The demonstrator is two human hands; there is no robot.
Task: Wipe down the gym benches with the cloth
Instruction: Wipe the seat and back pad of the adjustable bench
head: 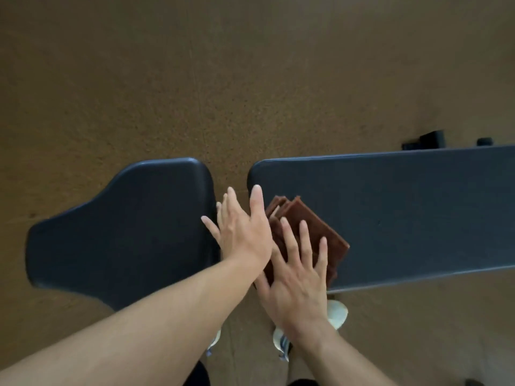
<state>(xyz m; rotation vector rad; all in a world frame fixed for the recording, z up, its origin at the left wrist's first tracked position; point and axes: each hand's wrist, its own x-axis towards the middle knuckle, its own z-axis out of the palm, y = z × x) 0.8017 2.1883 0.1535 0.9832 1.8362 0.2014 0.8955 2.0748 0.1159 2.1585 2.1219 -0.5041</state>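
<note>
Head view, looking down. Brown folded cloth (303,232) lies on the long pad (404,213), near its left end. Right hand (295,285) flat on cloth, fingers spread and straight. Left hand (242,227) open, fingers straight, over the gap between long pad and seat pad (125,232). White shoes (338,313) on brown floor (167,79) below.

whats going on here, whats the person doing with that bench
A person stands over a dark padded gym bench and is wiping it. The right hand lies flat, fingers spread, on a folded brown cloth at the near end of the long pad. The left hand, fingers straight, reaches over the gap between that pad and the separate dark seat pad, right beside the cloth. Whether it touches anything is hard to tell.
</note>
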